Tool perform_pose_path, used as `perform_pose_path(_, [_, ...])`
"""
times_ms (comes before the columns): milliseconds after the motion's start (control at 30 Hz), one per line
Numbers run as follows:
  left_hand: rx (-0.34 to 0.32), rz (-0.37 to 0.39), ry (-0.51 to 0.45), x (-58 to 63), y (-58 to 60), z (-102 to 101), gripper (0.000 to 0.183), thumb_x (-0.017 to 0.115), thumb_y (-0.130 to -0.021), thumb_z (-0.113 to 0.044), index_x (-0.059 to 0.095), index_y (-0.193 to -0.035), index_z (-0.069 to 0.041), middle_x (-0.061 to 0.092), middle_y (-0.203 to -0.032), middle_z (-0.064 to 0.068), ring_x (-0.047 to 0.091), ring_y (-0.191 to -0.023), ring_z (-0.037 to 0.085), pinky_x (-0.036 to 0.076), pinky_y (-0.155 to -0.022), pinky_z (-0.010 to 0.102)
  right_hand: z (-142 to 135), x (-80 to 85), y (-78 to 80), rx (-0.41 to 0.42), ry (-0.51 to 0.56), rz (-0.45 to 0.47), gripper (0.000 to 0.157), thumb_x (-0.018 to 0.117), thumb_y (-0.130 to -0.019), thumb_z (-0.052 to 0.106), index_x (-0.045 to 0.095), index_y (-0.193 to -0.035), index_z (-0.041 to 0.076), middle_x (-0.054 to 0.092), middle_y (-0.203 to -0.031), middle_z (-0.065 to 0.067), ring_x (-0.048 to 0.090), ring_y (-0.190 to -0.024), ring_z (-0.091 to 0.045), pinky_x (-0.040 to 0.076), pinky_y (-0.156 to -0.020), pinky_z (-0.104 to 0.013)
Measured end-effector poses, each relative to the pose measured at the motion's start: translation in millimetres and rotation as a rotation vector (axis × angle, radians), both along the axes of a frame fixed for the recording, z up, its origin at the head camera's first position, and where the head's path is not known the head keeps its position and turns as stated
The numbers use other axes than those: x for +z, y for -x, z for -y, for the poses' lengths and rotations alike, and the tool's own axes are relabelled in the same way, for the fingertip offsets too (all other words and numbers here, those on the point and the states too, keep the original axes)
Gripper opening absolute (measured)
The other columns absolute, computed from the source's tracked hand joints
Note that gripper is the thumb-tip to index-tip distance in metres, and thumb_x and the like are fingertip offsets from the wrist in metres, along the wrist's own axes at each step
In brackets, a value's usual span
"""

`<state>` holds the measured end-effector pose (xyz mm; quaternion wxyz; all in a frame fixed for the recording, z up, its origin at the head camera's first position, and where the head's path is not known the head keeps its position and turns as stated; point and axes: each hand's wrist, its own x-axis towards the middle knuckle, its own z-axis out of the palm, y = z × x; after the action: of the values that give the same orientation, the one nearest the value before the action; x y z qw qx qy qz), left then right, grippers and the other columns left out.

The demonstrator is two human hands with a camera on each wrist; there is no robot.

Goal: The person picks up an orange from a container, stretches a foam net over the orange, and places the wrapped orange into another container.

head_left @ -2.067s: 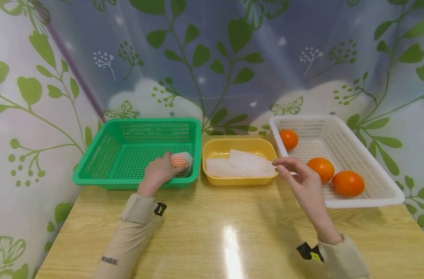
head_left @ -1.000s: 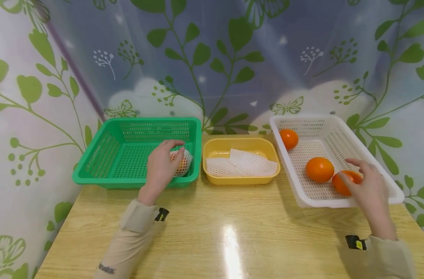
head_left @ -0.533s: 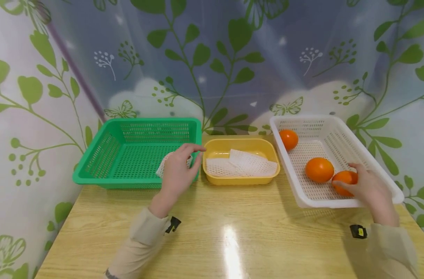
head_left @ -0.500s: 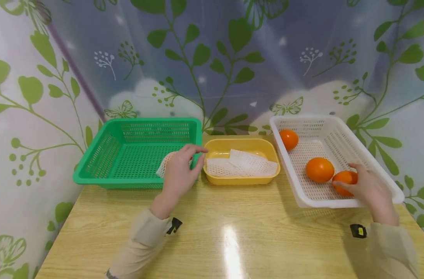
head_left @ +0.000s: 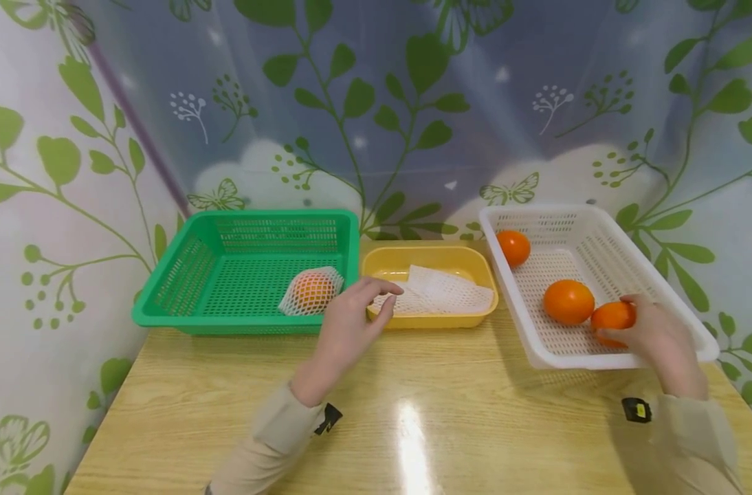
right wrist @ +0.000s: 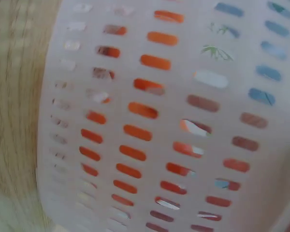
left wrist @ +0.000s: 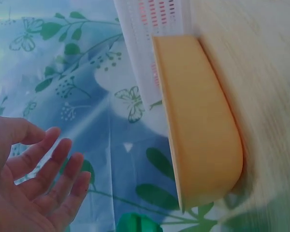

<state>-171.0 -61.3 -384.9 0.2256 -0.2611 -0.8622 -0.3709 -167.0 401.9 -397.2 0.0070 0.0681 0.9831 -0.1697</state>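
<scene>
In the head view, my right hand grips the rightmost orange in the white basket, its thumb and fingers around the fruit. My left hand hovers at the left end of the yellow tray, fingers loosely bent and holding nothing. White foam fruit nets lie in that tray. A netted orange sits in the green basket, just left of the left hand. Through slots in the white basket's wall, the right wrist view shows orange patches; that hand is hidden there.
Two more oranges are in the white basket, one near the middle and one at the far left corner. The three containers stand in a row on the wooden table. A printed curtain hangs close behind them.
My left hand has let go of the netted orange in the green basket and moved right to the yellow tray. My right hand has gone from the tray to the rightmost orange and closed around it.
</scene>
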Motion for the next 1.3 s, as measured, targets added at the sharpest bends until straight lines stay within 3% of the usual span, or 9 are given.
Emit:
perform_pose_path(67, [-0.015,0.002,0.003,-1.1,-1.7,-3,0.014,0.068,-0.095,-0.007,0.073,-0.107,-0.011,0.073,-0.108,0.003,0.07,-0.093,0.018,0.059,-0.075,0.03,2,1.2,-1.7,-0.024,0.001,-0.044,0.081,0.08,-0.083,0.035,0.042,-0.136,-0.014,0.045,-0.12,-0.044,0.046,-0.099,-0.056,0.041,-0.077,-0.06])
perform_pose_path(233, [-0.046,0.019,0.002,-5.0,-4.4,-10,0.013,0.068,-0.096,-0.007,0.073,-0.107,-0.011,0.073,-0.107,0.003,0.07,-0.097,0.02,0.059,-0.08,0.032,16,7.5,-7.5,-0.046,0.027,-0.168,0.076,0.078,-0.085,0.03,0.042,-0.139,-0.01,0.04,-0.121,-0.043,0.041,-0.099,-0.056,0.039,-0.073,-0.06])
perform_pose_path(400, [-0.071,0.05,-0.005,-8.8,-6.7,-17,0.012,0.067,-0.097,-0.009,0.073,-0.107,-0.011,0.073,-0.107,0.002,0.07,-0.097,0.019,0.059,-0.08,0.031,43,17.1,-16.9,-0.022,0.05,-0.292,0.072,0.077,-0.084,0.023,0.044,-0.14,-0.006,0.039,-0.127,-0.043,0.038,-0.106,-0.058,0.037,-0.078,-0.067])
perform_pose_path(600, [-0.116,0.082,-0.019,-11.3,-8.3,-25,0.012,0.066,-0.098,-0.009,0.073,-0.108,-0.011,0.073,-0.106,0.002,0.069,-0.097,0.019,0.06,-0.079,0.033,76,24.4,-27.3,0.036,0.081,-0.504,0.071,0.083,-0.075,0.014,0.05,-0.136,-0.002,0.045,-0.125,-0.038,0.043,-0.107,-0.057,0.038,-0.081,-0.069])
perform_pose_path(833, [-0.172,0.141,-0.038,-8.9,-11.3,-36,0.018,0.063,-0.101,-0.014,0.07,-0.117,-0.009,0.072,-0.114,0.004,0.068,-0.104,0.019,0.06,-0.084,0.035,121,25.7,-32.7,0.256,0.15,-0.774,0.075,0.089,-0.06,0.004,0.059,-0.129,0.001,0.055,-0.124,-0.027,0.053,-0.108,-0.046,0.043,-0.084,-0.053])
perform_pose_path(1100, [-0.236,0.254,-0.011,-3.2,-16.1,-56,0.047,0.062,-0.102,-0.032,0.053,-0.141,-0.008,0.065,-0.132,0.007,0.065,-0.114,0.018,0.057,-0.089,0.028,165,18.4,-35.8,0.479,0.19,-0.828,0.075,0.088,-0.06,0.004,0.061,-0.13,0.005,0.056,-0.132,-0.021,0.052,-0.117,-0.042,0.044,-0.095,-0.042])
perform_pose_path(1300, [-0.247,0.373,-0.042,-4.8,-15.8,-67,0.069,0.064,-0.098,-0.046,0.041,-0.151,-0.009,0.056,-0.142,0.007,0.065,-0.115,0.018,0.057,-0.091,0.026,190,8.7,-36.0,0.604,0.184,-0.851,0.082,0.094,-0.054,-0.002,0.062,-0.129,0.007,0.055,-0.135,-0.021,0.052,-0.116,-0.042,0.047,-0.095,-0.045])
